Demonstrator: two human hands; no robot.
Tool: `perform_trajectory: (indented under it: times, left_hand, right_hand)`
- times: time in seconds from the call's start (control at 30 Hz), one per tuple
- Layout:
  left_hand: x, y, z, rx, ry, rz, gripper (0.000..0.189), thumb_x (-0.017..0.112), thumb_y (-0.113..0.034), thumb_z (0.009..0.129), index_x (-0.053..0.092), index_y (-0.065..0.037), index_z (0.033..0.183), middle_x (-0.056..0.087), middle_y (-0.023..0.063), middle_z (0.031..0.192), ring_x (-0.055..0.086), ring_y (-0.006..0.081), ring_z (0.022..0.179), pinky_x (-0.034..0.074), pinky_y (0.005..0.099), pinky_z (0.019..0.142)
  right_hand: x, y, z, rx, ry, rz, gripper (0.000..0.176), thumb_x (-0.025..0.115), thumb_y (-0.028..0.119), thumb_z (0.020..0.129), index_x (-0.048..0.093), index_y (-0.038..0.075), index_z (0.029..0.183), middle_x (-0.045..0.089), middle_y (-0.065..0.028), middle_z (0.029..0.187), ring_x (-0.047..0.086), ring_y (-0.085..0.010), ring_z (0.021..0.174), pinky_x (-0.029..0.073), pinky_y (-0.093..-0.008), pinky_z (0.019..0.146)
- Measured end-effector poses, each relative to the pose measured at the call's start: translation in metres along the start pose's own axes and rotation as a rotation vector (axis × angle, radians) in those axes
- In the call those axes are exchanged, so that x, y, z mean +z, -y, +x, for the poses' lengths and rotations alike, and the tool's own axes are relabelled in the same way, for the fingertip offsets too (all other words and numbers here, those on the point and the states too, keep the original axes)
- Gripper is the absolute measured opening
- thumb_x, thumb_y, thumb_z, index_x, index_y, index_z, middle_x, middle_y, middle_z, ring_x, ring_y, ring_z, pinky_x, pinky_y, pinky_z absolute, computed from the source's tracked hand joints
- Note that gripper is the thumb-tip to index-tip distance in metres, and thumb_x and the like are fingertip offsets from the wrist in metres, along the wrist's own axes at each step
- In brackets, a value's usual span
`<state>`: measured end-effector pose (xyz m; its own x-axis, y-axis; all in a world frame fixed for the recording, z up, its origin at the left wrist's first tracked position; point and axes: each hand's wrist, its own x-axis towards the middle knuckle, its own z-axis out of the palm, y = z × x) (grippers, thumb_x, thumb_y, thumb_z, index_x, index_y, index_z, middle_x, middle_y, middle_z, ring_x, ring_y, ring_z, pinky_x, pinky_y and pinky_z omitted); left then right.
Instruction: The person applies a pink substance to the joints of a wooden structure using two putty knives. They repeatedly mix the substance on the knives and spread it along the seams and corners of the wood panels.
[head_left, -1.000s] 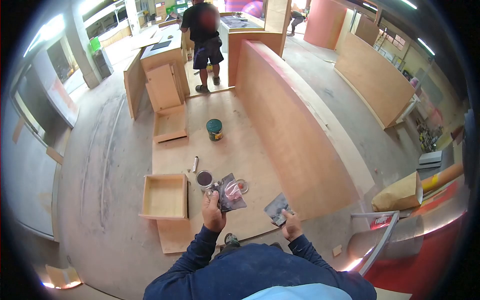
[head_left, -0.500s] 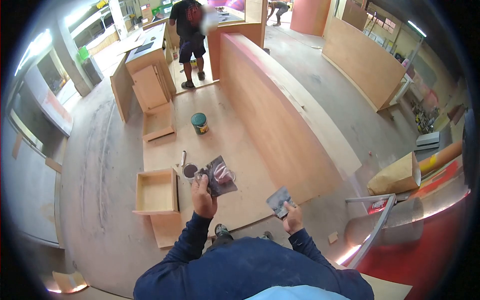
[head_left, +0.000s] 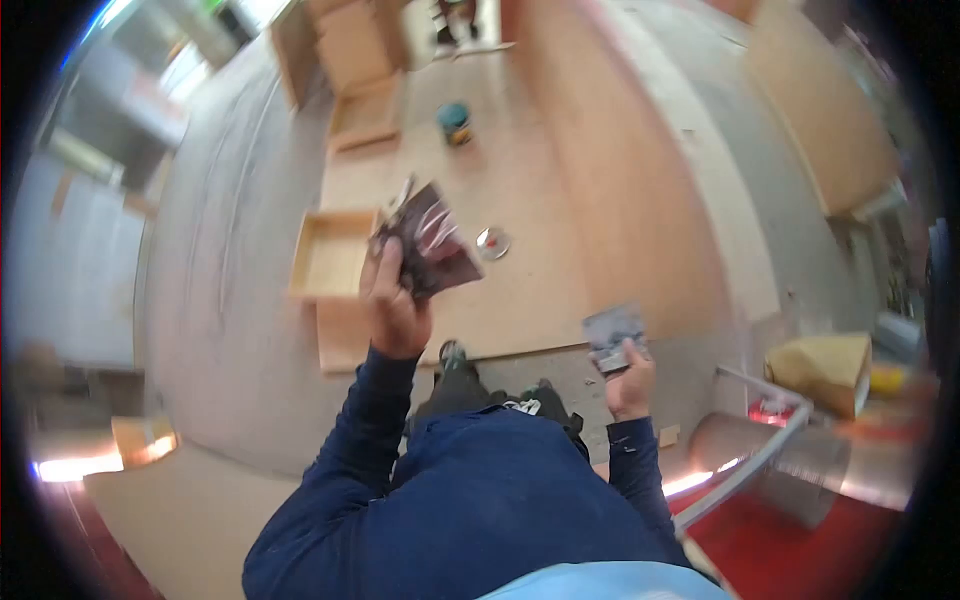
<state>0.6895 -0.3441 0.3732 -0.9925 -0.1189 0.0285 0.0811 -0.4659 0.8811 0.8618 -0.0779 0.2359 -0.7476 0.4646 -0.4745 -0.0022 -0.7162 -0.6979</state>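
Note:
My left hand (head_left: 397, 310) is closed around the edge of a dark, flat square plate (head_left: 455, 272), which is tilted up and carries a smear of pinkish paste (head_left: 436, 232). My right hand (head_left: 629, 388) grips a thin grey scraper plate (head_left: 613, 326) between thumb and fingers, low and to the right. The two plates are well apart. On the plywood sheet (head_left: 530, 290) beyond the left hand lies a round, shiny lid (head_left: 492, 243). The end of a pale handle (head_left: 406, 188) shows just past the dark plate. Motion blurs the view somewhat.
A green-lidded can (head_left: 453, 124) stands farther up the plywood. Wooden drawers (head_left: 340, 255) sit at its left side, and a long curved wooden panel (head_left: 640, 190) borders the right. Near my right are a metal frame (head_left: 765, 448) and a paper bag (head_left: 822, 370). Another person's legs (head_left: 458, 22) show at the top.
The view has tipped downward, so the surroundings sit higher in the picture. Both hands keep hold of their plates and are farther apart. The open tin of dark contents is now hidden.

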Motion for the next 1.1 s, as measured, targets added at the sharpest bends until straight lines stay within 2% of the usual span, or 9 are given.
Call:
perform_trajectory:
  times: [0.03,0.13,0.2,0.33,0.4,0.53,0.73,0.9,1.1]
  left_hand:
    - [0.003,-0.006,-0.008,-0.153,-0.128,0.104,0.027,0.045,-0.012,0.098,0.051,-0.003,0.122,0.06,0.0081,0.113,0.061,0.0164,0.098,0.05,0.0301,0.085]
    - [0.0,0.043,-0.011,-0.06,-0.026,-0.278,0.027,0.045,-0.012,0.098,0.051,-0.003,0.122,0.061,0.0078,0.111,0.061,0.0161,0.098,0.05,0.0304,0.085]
    - [-0.013,0.05,-0.002,0.622,0.058,0.926,0.025,0.044,-0.012,0.098,0.052,-0.002,0.12,0.062,0.0077,0.107,0.062,0.0163,0.095,0.052,0.0299,0.083]
    - [0.005,0.028,0.016,0.679,-0.007,0.916,0.02,0.044,-0.012,0.098,0.053,-0.003,0.114,0.062,0.0076,0.106,0.064,0.0163,0.089,0.055,0.029,0.08]
    - [0.002,0.035,0.02,-0.052,0.078,-0.271,0.018,0.044,-0.012,0.098,0.053,-0.003,0.111,0.063,0.0078,0.103,0.064,0.0162,0.089,0.055,0.0291,0.08]
    - [0.025,0.025,-0.01,-0.089,0.081,-0.099,0.018,0.044,-0.011,0.098,0.052,-0.002,0.111,0.062,0.0069,0.099,0.063,0.0146,0.087,0.054,0.0274,0.077]
    - [0.052,0.036,-0.044,0.028,0.014,-0.007,0.02,0.043,-0.012,0.1,0.051,-0.001,0.115,0.059,0.005,0.103,0.058,0.0102,0.085,0.048,0.0216,0.074]
    - [0.073,0.023,-0.059,-0.023,-0.147,0.145,0.03,0.044,-0.013,0.1,0.046,0.002,0.126,0.057,0.0055,0.108,0.054,0.0122,0.094,0.044,0.0255,0.084]
    - [0.07,0.034,-0.058,0.17,-0.03,0.293,0.029,0.043,-0.011,0.1,0.045,0.004,0.125,0.056,0.0082,0.112,0.052,0.0148,0.098,0.043,0.0265,0.087]
  right_hand:
    - [-0.005,0.0,0.01,-0.018,0.013,0.011,0.031,0.046,0.013,0.094,0.051,0.006,0.125,0.061,-0.0105,0.114,0.062,-0.0287,0.1,0.053,-0.0496,0.077]
    - [-0.022,-0.035,0.024,-0.152,-0.004,-0.173,0.031,0.048,0.017,0.095,0.051,0.007,0.124,0.061,-0.0092,0.115,0.061,-0.0278,0.103,0.053,-0.0482,0.081]
    - [-0.004,-0.018,0.006,-0.079,0.005,-0.033,0.032,0.05,0.019,0.095,0.051,0.007,0.124,0.061,-0.0091,0.116,0.061,-0.0276,0.104,0.053,-0.0486,0.081]
    - [0.039,0.059,-0.041,-0.062,0.071,0.028,0.032,0.054,0.022,0.094,0.052,0.009,0.123,0.062,-0.0083,0.113,0.064,-0.0268,0.097,0.057,-0.0461,0.072]
    - [0.041,0.072,-0.048,-0.129,0.046,-0.016,0.03,0.055,0.025,0.094,0.054,0.011,0.12,0.063,-0.0068,0.107,0.067,-0.0253,0.09,0.059,-0.0388,0.061]
    - [0.045,0.083,-0.05,-0.149,0.158,0.061,0.026,0.059,0.029,0.092,0.058,0.012,0.111,0.068,-0.0031,0.094,0.068,-0.0156,0.076,0.053,-0.028,0.048]
    - [0.065,0.03,-0.042,-0.359,0.201,-0.381,0.023,0.059,0.022,0.092,0.058,0.004,0.107,0.066,-0.0066,0.09,0.067,-0.0153,0.068,0.054,-0.0284,0.046]
    - [0.106,0.025,-0.05,-0.45,0.228,-0.403,0.017,0.055,0.012,0.094,0.058,0.0,0.105,0.066,-0.0084,0.09,0.068,-0.0171,0.071,0.058,-0.0298,0.05]
    - [0.114,0.026,-0.049,-0.482,0.172,-0.36,0.019,0.054,0.012,0.094,0.055,0.0,0.109,0.065,-0.0091,0.095,0.068,-0.0176,0.074,0.058,-0.0298,0.051]
